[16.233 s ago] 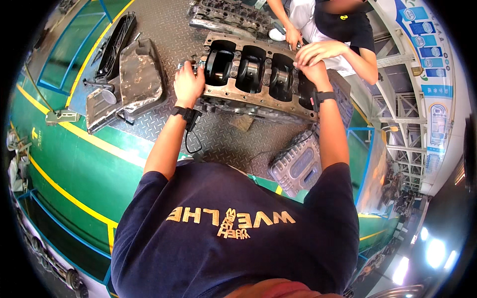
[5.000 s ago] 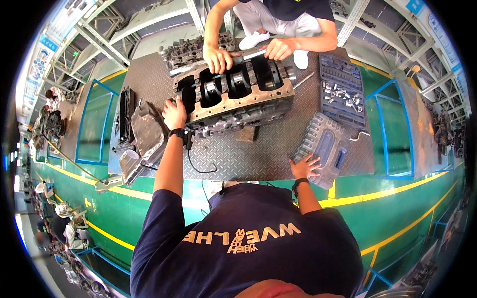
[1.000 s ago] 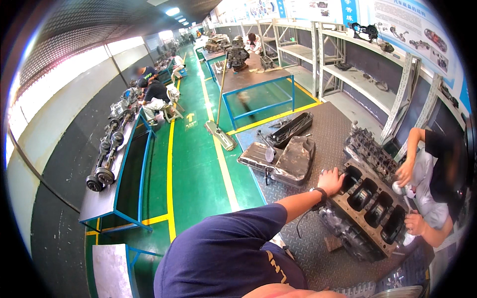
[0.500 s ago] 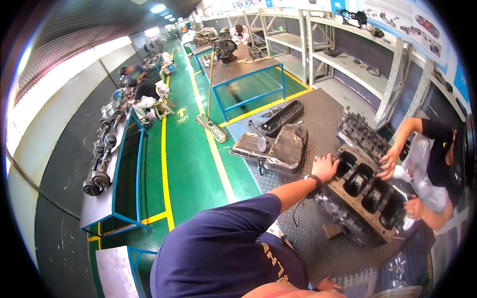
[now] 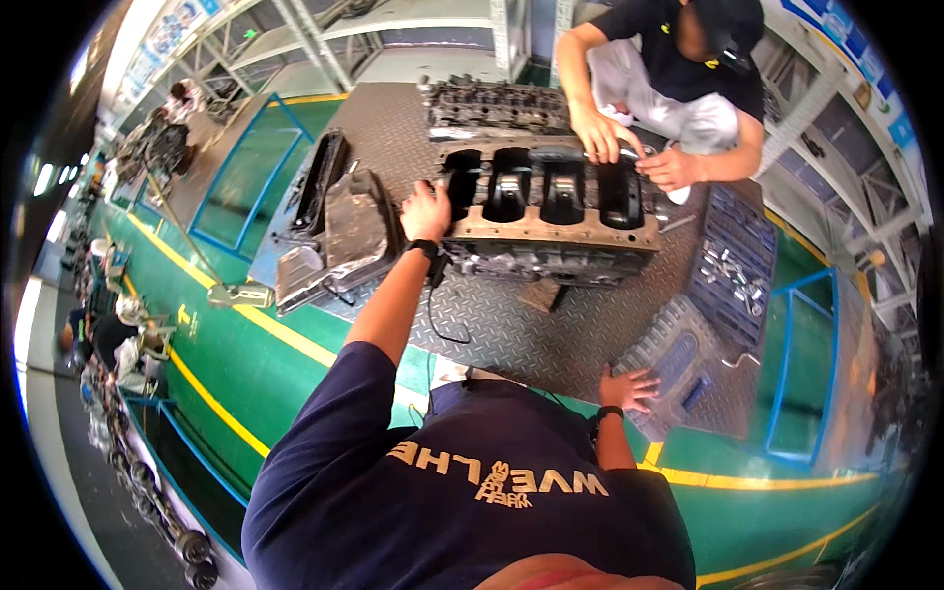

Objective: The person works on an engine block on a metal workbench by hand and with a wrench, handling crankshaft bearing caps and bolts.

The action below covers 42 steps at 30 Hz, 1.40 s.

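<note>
Left hand (image 5: 425, 210), fingers spread flat, rests on the left end of the engine block (image 5: 547, 210), which lies open side up on the checker-plate counter (image 5: 511, 329). Right hand (image 5: 626, 386), fingers splayed and holding nothing, touches the near edge of the grey tool case (image 5: 678, 364). Across the block, another person's hands (image 5: 629, 147) work at its far rim.

Grey checker-plate platform (image 5: 511, 334), bordered by green floor (image 5: 265, 364) with yellow lines, is carrying: an engine block (image 5: 546, 211) sitting at centre, a cylinder head (image 5: 497, 103) lying just behind it, grey metal covers (image 5: 339, 236) resting at left, and an open tool case (image 5: 713, 295) lying at right.
</note>
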Motion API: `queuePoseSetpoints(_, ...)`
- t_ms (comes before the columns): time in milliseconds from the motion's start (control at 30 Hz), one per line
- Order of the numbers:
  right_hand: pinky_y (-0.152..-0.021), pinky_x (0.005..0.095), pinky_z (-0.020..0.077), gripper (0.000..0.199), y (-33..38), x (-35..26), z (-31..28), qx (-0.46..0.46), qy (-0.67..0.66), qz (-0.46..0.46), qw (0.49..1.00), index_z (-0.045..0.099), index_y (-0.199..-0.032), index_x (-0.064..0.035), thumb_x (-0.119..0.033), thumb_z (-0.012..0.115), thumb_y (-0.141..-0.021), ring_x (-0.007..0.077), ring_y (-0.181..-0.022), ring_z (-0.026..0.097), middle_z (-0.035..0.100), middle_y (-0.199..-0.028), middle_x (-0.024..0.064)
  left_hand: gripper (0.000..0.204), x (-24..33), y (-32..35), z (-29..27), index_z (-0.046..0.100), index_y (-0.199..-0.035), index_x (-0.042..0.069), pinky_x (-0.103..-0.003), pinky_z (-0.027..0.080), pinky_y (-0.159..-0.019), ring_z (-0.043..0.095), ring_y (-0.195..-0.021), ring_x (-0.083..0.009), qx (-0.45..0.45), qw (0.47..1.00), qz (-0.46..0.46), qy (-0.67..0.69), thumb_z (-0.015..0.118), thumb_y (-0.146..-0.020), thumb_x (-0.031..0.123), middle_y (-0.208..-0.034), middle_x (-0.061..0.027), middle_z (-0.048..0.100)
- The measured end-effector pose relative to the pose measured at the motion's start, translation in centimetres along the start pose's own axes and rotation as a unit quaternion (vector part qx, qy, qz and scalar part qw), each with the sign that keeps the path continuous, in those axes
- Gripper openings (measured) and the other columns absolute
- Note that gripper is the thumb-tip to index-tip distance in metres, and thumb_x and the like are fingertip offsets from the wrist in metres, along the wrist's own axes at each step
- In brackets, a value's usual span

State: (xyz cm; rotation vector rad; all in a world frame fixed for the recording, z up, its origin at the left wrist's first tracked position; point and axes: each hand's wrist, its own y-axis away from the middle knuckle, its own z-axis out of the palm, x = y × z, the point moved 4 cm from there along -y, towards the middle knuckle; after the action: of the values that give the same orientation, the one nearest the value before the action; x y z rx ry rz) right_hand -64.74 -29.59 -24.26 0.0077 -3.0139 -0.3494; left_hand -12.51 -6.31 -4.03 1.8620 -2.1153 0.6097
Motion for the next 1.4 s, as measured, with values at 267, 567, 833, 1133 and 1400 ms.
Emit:
queuePoseSetpoints(267, -0.104, 0.0886, 0.0172, 0.124, 0.3, -0.2, 0.0, -0.006, -0.001, -0.024, 1.0, 0.01, -0.166, -0.0054, -0.075, 0.066, -0.082, 0.0611, -0.153, 0.003, -0.004, -0.17, 0.0333, 0.059, -0.1, 0.1, -0.6, 0.057, -0.127, 0.004, -0.059, 0.049, -0.098, 0.062, -0.117, -0.0486, 0.025, 0.999, 0.011, 0.027, 0.042, -0.104, 0.057, -0.121, -0.0281, 0.069)
queuePoseSetpoints(567, -0.109, 0.0822, 0.022, 0.112, -0.1, -1.4, -7.2, -0.112, -0.113, 0.013, 0.987, 0.03, -0.16, 0.0006, -0.074, 0.064, -0.084, 0.0598, -0.151, 0.017, 0.014, -0.167, 0.0354, 0.061, -0.8, -0.1, 0.1, 0.057, -0.126, 0.005, -0.057, 0.05, -0.098, 0.063, -0.119, -0.0447, 0.011, 1.0, -0.007, -0.019, 0.04, -0.104, 0.059, -0.124, -0.0243, 0.069)
queuePoseSetpoints(833, -0.115, 0.0626, 0.0319, 0.076, 0.5, -9.3, -35.0, 0.362, -0.357, -0.357, 0.784, 0.044, -0.147, 0.0011, -0.031, 0.076, -0.086, 0.0524, -0.142, 0.038, 0.037, -0.155, 0.0345, 0.066, -0.8, -0.3, 0.1, 0.057, -0.125, 0.001, -0.057, 0.05, -0.098, 0.063, -0.116, -0.0477, -0.006, 1.0, 0.01, 0.006, 0.039, -0.103, 0.061, -0.118, -0.0294, 0.069)
queuePoseSetpoints(1133, -0.093, 0.0517, 0.0488, 0.053, 14.0, -11.8, -47.4, 0.273, -0.084, -0.613, 0.737, 0.061, -0.134, -0.0009, -0.031, 0.073, -0.091, 0.0423, -0.105, 0.064, 0.068, -0.118, 0.0216, 0.041, 2.1, 0.3, -1.6, 0.067, -0.109, 0.002, -0.058, 0.057, -0.083, 0.072, -0.099, -0.042, -0.035, 0.976, 0.172, -0.129, 0.044, -0.106, 0.036, -0.101, -0.0233, 0.071)
queuePoseSetpoints(1400, -0.1, 0.0556, 0.0434, 0.063, 32.8, -9.2, -56.9, 0.111, -0.052, -0.808, 0.577, 0.053, -0.134, 0.0034, -0.032, 0.072, -0.086, 0.0452, -0.12, 0.055, 0.055, -0.132, 0.0281, 0.055, 0.2, 2.4, -2.4, 0.056, -0.123, 0.0, -0.06, 0.047, -0.099, 0.062, -0.116, -0.0451, 0.014, 0.998, -0.023, 0.059, 0.049, -0.102, 0.05, -0.116, -0.0269, 0.069)
